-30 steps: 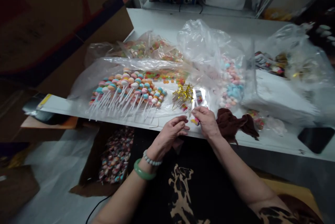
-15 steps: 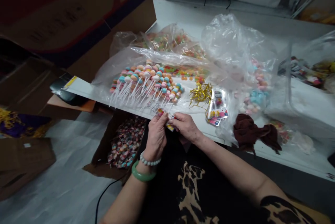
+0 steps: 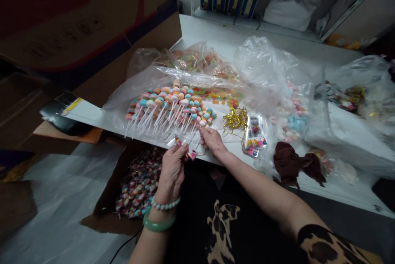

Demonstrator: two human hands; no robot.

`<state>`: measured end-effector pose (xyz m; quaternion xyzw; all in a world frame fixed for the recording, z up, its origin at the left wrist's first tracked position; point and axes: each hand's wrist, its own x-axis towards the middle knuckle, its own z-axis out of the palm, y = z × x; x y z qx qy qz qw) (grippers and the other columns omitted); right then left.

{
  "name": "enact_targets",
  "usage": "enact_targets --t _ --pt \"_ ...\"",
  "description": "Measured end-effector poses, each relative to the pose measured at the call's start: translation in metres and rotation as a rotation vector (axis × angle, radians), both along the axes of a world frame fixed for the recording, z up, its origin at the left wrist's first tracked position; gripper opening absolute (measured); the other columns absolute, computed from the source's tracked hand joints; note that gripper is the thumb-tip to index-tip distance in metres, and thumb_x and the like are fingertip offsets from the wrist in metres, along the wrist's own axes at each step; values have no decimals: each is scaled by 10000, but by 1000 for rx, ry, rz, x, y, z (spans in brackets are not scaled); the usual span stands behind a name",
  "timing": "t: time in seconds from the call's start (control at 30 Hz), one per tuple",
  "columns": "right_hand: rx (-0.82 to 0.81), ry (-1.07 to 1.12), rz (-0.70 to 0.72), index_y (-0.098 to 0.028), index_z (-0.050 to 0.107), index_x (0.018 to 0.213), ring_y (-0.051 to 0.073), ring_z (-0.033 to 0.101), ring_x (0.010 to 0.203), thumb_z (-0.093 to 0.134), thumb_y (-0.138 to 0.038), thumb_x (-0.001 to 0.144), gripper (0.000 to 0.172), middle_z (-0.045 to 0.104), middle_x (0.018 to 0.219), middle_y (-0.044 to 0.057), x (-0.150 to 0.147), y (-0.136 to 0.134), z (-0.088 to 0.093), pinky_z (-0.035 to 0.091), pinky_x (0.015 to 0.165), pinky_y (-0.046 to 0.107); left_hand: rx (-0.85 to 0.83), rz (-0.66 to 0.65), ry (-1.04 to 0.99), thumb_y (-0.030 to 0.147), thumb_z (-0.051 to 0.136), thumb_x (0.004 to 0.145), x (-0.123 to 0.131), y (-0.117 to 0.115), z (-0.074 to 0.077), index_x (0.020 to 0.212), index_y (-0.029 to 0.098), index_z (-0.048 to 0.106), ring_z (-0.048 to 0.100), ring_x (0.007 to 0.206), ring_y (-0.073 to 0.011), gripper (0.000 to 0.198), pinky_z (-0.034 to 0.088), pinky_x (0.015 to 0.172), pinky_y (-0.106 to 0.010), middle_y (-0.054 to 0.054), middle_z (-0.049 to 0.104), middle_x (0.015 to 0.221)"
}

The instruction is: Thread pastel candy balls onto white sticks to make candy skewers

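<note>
Clear candy packet is pinched shut in the left hand just off the surface edge. Can't tell the right hand's grip, right by the lollipops. Printed cards beside gold twist ties: writing's too small to read.

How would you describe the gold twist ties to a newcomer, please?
On the white table, find the pastel lollipops. Just right of them, beside the printed packets, lies a loose tangle of gold twist ties, thin and shiny, unlike the lollipops.
</note>
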<state>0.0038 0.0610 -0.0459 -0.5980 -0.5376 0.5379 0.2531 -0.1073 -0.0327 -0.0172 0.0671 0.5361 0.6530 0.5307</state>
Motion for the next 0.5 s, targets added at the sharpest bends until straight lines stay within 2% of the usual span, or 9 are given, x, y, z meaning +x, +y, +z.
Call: enact_targets --t 0.1,0.17,0.23,0.3,0.4,0.5 --pt "-17 -6 -69 -204 521 544 109 444 439 573 -414 747 296 482 433 -37 -11 12 -12 319 450 220 38 -29 -20 333 861 527 5 -2 2 694 138 632 508 513 -66 344 431 503 -185 34 586 600" --pt "-23 -3 -122 -199 524 541 102 420 437 571 -329 707 216 464 441 -48 -9 14 -16 302 442 220 42 -53 41 366 837 576 8 -3 3 694 139 639 470 476 -54 324 382 451 -170 35 576 585" --pt "-20 -2 -144 -191 543 571 102 418 456 562 -317 698 180 464 463 -52 -1 13 -16 298 449 222 61 -81 119 364 812 620 9 -1 4 728 136 668 458 475 -47 290 355 435 -163 28 588 606" --pt "24 -17 -146 -186 561 596 112 457 510 565 -366 723 221 501 507 -39 8 8 -12 317 488 224 112 -90 162 327 797 640 10 4 8 761 139 693 542 581 -68 246 423 527 -170 4 634 698" --pt "199 -206 -18 -194 602 641 156 548 627 513 -485 822 354 607 620 16 11 1 0 350 570 249 154 -72 159 280 778 646 13 16 19 704 147 674 635 793 -137 179 491 691 -227 -39 682 845" --pt "327 -487 183 -195 671 808 215 617 733 446 -465 892 361 693 775 97 0 2 9 379 641 291 196 -30 136 206 752 629 14 29 31 692 170 627 637 782 -152 145 495 684 -259 -28 672 816"
